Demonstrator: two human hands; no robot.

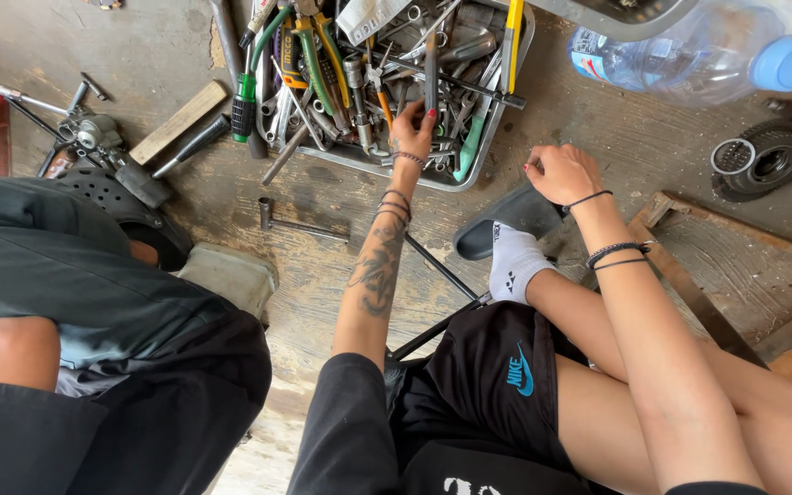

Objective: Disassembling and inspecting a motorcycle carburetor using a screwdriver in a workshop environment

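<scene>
A seated person's bare knees and black shorts fill the near edge of the view; beside them, at left, a second person's dark trousers and grey shirt, cut off by the frame; the right hand [561, 172] hangs loosely curled over a grey slipper [515, 215] and white sock [513, 266], grasping nothing that can be made out; the left hand [414, 128], wrist ringed with bracelets, reaches into a metal tray [497, 137] on the concrete floor [139, 46], its grip wrapped around the shaft of a steel tool [431, 64] standing among tangled wrenches, sockets and green-handled pliers [309, 55]; the tool looks stiff, fairly heavy and perhaps oily, best taken mid-shaft where the fingers sit; its lower end is buried in the pile, so its kind cannot be told; an L-shaped socket wrench [300, 225] lies loose just outside the tray; farther off, a clear water bottle [680, 55] with a blue cap and a small black wheel [767, 156], both partly cropped.
</scene>
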